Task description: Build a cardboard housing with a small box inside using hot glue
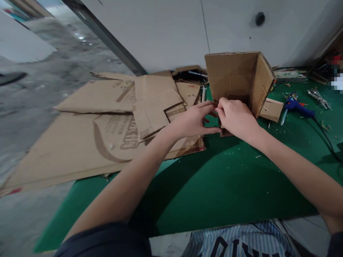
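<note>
An upright cardboard structure [235,76] of two joined panels stands on the green mat [227,178] in front of a white wall. My left hand [194,121] and my right hand [235,117] meet at its lower front edge. Both have their fingers curled and pinched on a small cardboard piece [225,132] at the base of the structure. The piece is mostly hidden under my right hand.
A pile of flattened cardboard sheets [107,121] lies left of the hands, hanging over the mat's edge. A blue glue gun [297,107] with its black cord and metal pliers [318,98] lie at the right. Cardboard scraps litter the mat.
</note>
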`<state>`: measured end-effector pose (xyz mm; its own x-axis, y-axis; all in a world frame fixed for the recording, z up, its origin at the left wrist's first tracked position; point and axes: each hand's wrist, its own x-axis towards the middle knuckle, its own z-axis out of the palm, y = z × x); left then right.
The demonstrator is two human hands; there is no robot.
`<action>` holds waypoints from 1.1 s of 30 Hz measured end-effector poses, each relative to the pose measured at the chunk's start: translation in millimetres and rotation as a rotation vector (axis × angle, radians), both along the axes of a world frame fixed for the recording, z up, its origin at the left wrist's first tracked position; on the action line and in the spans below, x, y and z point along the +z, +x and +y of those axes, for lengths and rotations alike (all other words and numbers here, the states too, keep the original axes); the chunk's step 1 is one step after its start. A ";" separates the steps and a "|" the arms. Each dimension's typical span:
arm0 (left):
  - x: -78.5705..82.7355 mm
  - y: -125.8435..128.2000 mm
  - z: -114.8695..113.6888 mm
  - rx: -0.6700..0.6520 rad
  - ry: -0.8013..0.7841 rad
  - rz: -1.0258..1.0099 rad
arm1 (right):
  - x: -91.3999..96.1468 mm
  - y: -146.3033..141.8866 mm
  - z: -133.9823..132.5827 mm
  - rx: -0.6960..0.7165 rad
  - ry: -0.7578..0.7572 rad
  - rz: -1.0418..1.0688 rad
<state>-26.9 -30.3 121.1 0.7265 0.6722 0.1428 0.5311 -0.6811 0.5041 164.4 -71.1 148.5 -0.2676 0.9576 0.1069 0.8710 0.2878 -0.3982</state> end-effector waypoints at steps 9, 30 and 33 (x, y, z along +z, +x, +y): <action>-0.6 -0.1 0.3 -0.003 -0.002 -0.033 | -7.8 1.5 2.1 0.030 0.029 0.004; -11.0 -27.8 16.9 0.151 0.039 -0.408 | -12.8 0.9 5.3 0.023 0.010 0.028; -25.0 -33.8 27.6 0.110 -0.080 -0.332 | -13.3 2.3 5.7 0.023 -0.010 0.042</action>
<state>-60.6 -2.7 96.2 0.5725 0.7621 0.3025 0.3973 -0.5805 0.7107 166.6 -65.4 135.2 -0.2850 0.9523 0.1088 0.8466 0.3033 -0.4373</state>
